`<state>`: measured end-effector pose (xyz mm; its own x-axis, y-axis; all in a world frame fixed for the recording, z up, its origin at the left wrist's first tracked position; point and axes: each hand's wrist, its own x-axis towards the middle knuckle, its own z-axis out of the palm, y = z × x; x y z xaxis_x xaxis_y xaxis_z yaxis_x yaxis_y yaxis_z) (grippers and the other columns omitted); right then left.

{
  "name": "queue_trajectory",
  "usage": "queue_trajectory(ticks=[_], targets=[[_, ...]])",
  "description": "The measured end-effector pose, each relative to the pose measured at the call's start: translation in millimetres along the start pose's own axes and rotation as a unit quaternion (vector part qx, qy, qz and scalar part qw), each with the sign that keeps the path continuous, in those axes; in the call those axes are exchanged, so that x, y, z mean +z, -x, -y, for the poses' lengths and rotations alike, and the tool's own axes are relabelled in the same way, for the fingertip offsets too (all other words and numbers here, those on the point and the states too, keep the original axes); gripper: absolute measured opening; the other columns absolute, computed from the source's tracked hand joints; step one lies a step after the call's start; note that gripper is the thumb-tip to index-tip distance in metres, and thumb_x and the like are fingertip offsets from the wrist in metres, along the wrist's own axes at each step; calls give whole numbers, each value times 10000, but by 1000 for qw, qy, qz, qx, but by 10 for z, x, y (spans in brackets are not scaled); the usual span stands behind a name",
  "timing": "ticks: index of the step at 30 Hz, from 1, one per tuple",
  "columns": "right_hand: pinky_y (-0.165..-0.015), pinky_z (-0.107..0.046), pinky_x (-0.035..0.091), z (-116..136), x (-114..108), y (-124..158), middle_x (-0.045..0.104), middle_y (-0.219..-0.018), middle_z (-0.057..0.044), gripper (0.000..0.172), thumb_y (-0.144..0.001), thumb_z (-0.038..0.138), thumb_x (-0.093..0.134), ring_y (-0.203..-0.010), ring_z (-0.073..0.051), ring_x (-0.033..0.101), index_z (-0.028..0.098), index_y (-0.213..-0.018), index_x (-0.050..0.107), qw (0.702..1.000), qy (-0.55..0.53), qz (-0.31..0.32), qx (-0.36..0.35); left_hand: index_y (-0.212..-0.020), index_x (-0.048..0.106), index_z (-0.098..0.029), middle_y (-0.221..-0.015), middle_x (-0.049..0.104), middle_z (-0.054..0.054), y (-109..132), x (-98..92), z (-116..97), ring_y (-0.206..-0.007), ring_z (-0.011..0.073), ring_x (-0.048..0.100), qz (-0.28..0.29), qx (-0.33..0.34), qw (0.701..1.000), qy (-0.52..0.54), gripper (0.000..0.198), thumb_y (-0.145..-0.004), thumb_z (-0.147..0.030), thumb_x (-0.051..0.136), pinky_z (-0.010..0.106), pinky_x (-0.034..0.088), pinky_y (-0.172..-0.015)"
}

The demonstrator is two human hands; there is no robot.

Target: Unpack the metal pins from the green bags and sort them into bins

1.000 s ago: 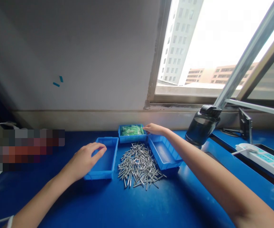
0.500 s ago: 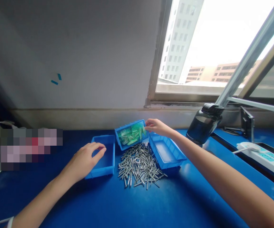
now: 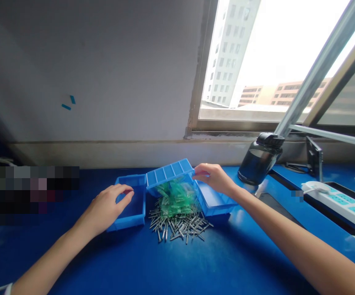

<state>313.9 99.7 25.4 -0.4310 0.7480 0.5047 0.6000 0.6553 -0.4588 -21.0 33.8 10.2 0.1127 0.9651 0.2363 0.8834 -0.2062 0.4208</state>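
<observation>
My right hand point(image 3: 215, 178) grips the right end of a small blue bin point(image 3: 169, 172), which is tipped over with its ribbed underside facing up. Green plastic pieces point(image 3: 177, 198) spill out of it onto a pile of silver metal pins point(image 3: 177, 227) on the blue table. My left hand point(image 3: 108, 207) rests with curled fingers on the near rim of an empty blue tray point(image 3: 130, 203) to the left of the pile. Another empty blue tray point(image 3: 216, 200) lies to the right of the pile, below my right wrist.
A dark water bottle point(image 3: 259, 159) stands at the right near the window sill. A white power strip point(image 3: 345, 207) and a small black stand point(image 3: 315, 157) lie further right. The grey wall and window run along the back of the blue table point(image 3: 177, 266).
My right hand lifted the far bin, brought it toward me and turned it over. The green pieces now pour onto the pins. My left hand stayed on the left tray.
</observation>
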Motion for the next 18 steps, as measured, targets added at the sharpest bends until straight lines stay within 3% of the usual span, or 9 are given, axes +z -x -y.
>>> queue_trajectory(ticks=[7, 18], targets=[[-660, -225, 457, 83, -4, 170, 637, -803, -48, 183, -883, 319, 467, -693, -120, 586, 191, -863, 596, 984, 107, -38, -136, -955, 635, -222, -1007, 646, 65, -8, 1, 2, -929, 245, 588, -4, 8, 1000, -1, 404, -798, -524, 416, 346, 447, -846], [-596, -204, 449, 212, -115, 251, 640, -764, -38, 191, -905, 290, 412, -654, -112, 591, 208, -873, 581, 962, 179, -79, -192, -955, 633, -240, -1024, 645, 44, -4, -2, -5, -944, 235, 587, 1, 7, 1000, -11, 392, -808, -530, 414, 331, 434, -864]])
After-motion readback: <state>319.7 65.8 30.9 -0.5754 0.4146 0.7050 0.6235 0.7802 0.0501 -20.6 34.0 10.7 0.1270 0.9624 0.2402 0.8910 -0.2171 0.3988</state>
